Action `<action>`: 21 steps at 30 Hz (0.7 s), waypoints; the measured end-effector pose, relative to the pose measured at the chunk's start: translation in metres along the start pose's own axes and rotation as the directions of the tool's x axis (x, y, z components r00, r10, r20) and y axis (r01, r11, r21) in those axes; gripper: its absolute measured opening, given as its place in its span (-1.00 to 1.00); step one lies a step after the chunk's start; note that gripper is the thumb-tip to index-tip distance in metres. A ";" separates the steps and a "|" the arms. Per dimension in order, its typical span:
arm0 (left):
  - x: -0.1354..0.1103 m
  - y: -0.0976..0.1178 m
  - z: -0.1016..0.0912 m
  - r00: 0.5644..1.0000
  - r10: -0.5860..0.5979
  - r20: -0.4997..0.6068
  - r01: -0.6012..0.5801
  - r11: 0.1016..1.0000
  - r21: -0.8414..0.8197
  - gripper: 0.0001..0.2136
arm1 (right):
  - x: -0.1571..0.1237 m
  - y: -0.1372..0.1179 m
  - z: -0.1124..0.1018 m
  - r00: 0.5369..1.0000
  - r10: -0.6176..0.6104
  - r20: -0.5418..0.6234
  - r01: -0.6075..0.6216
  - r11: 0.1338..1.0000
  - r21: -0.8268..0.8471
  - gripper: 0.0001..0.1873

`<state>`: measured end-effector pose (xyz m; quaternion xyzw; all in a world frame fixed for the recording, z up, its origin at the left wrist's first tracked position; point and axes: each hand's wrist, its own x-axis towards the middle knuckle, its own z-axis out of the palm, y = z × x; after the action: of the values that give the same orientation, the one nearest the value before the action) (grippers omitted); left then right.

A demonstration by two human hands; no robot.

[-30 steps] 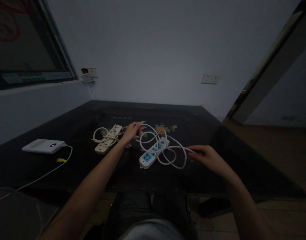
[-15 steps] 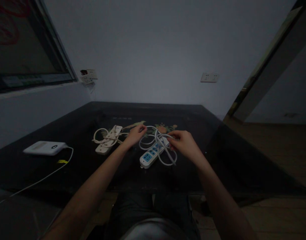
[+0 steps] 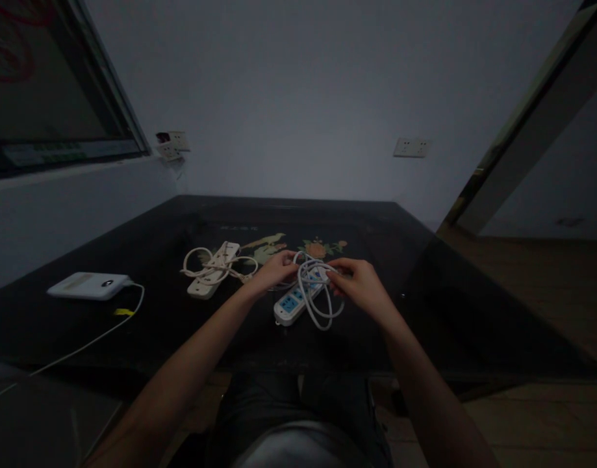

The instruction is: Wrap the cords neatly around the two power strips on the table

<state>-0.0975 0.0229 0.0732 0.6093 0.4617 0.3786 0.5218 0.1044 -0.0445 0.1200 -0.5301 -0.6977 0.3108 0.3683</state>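
A white power strip with blue sockets (image 3: pixel 289 305) lies slanted on the dark table in front of me. Its white cord (image 3: pixel 326 320) loops over the far end of the strip. My left hand (image 3: pixel 277 268) pinches the cord at the left of the loops. On the other side, my right hand (image 3: pixel 355 278) has thumb and fingers closed on the cord, by the strip's far end. Left of my left hand rests a second, cream power strip (image 3: pixel 202 288), with its own cord (image 3: pixel 195 251) coiled loosely across it.
A white power bank (image 3: pixel 86 286) with a cable (image 3: pixel 96 340) and a yellow tag (image 3: pixel 124 312) lies at the left of the table (image 3: pixel 425 338). Wall sockets (image 3: pixel 412 147) are set in the wall behind, and a window (image 3: pixel 59 84) is at upper left.
My left hand has moved right and slightly down, closer to my right hand, bringing its part of the cord along. The loops are now bunched closer over the strip. My right hand has barely moved.
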 end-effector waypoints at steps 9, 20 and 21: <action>-0.001 0.003 0.003 1.000 -0.024 -0.001 0.023 0.990 -0.137 -0.45 | -0.018 -0.001 -0.007 0.985 -0.171 0.037 0.173 0.982 -0.081 -0.74; 0.015 -0.036 -0.027 0.973 0.206 -0.104 -0.173 0.949 0.264 -0.58 | -0.083 0.062 -0.071 0.970 0.152 -0.191 -0.143 0.988 0.060 -0.53; 0.018 -0.041 -0.029 0.970 0.218 -0.112 -0.176 0.937 0.302 -0.61 | -0.089 0.071 -0.077 0.961 0.194 -0.197 -0.182 0.980 0.080 -0.50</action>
<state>-0.1267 0.0494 0.0376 0.6934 0.4851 0.4001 0.3519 0.2201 -0.1098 0.0862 -0.6114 -0.5928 0.3097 0.4229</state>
